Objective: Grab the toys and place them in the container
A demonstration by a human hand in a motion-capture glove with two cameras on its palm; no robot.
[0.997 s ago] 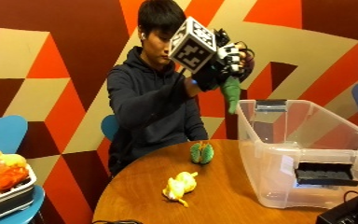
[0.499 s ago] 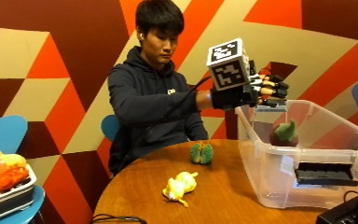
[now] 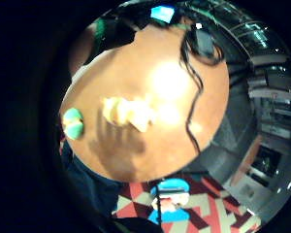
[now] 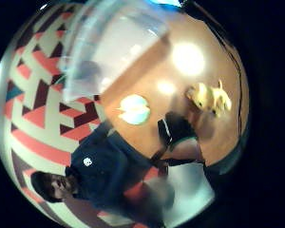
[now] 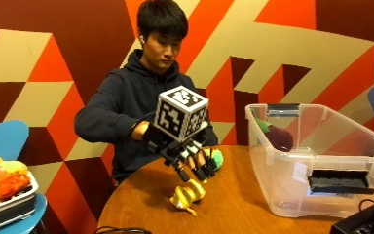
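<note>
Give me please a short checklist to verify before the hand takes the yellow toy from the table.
1. Gloved right hand holds nothing: ok, its fingers hang straight and spread.
2. Hand is above the yellow toy: ok, fingertips point down over it, not yet touching.
3. Yellow toy is free to lift: ok, it lies alone on the round wooden table, apart from the green toy.
4. Clear plastic container is open: ok, no lid on it, one dark toy already inside.
5. Cable on the table keeps away from the yellow toy: ok.
6. Best side to grip the toy: cannot tell.
</note>
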